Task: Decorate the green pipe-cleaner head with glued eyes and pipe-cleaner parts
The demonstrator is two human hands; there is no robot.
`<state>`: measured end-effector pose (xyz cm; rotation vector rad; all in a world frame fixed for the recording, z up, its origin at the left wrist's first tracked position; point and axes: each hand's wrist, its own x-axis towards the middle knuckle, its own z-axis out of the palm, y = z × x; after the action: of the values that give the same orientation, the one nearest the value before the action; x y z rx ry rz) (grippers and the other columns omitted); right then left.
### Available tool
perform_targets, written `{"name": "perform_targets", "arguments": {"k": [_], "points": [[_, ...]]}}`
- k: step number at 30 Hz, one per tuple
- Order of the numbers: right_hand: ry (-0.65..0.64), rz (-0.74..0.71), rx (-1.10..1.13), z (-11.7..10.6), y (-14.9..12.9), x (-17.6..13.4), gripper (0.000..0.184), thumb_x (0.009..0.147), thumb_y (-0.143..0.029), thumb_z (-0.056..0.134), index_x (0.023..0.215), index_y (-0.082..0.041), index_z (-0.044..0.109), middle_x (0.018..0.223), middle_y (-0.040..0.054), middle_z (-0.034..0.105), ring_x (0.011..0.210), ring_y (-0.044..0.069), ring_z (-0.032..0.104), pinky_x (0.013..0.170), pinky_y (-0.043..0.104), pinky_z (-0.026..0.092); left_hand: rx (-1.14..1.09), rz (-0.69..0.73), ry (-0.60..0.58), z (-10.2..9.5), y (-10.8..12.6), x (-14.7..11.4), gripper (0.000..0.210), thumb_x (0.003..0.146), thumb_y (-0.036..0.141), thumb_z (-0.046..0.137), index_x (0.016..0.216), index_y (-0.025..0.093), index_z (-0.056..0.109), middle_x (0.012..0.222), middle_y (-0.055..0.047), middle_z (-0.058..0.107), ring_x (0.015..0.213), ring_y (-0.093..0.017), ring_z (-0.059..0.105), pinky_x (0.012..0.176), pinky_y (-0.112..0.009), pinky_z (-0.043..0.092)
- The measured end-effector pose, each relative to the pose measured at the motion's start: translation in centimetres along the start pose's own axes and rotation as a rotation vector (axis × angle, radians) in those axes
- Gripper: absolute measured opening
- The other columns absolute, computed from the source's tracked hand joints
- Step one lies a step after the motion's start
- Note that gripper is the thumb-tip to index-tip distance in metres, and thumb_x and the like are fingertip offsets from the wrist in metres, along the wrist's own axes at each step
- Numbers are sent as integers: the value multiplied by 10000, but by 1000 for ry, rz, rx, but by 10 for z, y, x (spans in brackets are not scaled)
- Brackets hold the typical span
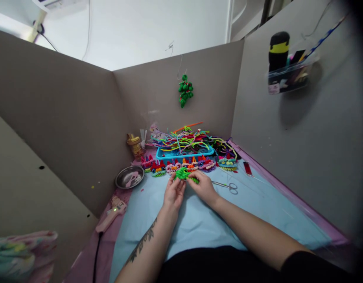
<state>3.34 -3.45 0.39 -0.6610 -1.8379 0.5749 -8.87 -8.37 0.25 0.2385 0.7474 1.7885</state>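
Observation:
My left hand [173,192] holds a small green pipe-cleaner figure [181,173] by its left side, fingers curled under it. At its right end, my right hand [204,188] pinches a green part that sticks out. Its fingertips cover some of that part. Just right of my right hand lies a pair of scissors [228,186] on the light blue cloth [199,228]. Behind the hands stands a row of colourful pipe-cleaner figures [189,165].
A blue tray [185,155] heaped with pipe cleaners [181,139] stands at the back. At left are a metal bowl [120,181], a pink glue gun [110,216] and a yellow-lidded jar [135,145]. Grey panels enclose three sides; a clear bin [287,80] hangs on the right one.

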Motion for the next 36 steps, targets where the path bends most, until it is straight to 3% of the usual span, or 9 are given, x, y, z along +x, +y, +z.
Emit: {"name": "perform_targets", "arguments": {"k": [20, 30, 36], "points": [[-42, 37, -190, -4, 1, 0, 165, 839, -241, 477, 749, -205, 610, 761, 36, 622, 740, 181, 577, 698, 281, 430, 26, 8, -35, -3, -1, 0, 288, 772, 46, 564, 998, 220, 527, 821, -22, 688, 741, -130, 665, 825, -299, 482], [-44, 49, -152, -2, 5, 0, 135, 829, -232, 493, 743, -200, 592, 769, 32, 615, 754, 184, 574, 693, 282, 424, 41, 9, -36, -3, -2, 0, 293, 792, 48, 536, 1026, 220, 499, 796, -17, 689, 720, -127, 671, 809, -299, 490], [-2, 129, -144, 0, 9, 0, 147, 815, -254, 495, 711, -195, 581, 727, 28, 609, 693, 177, 557, 642, 279, 410, 40, 24, -48, -4, -3, -1, 299, 766, 53, 572, 1003, 221, 503, 816, -21, 689, 740, -139, 674, 831, -322, 486]]}}
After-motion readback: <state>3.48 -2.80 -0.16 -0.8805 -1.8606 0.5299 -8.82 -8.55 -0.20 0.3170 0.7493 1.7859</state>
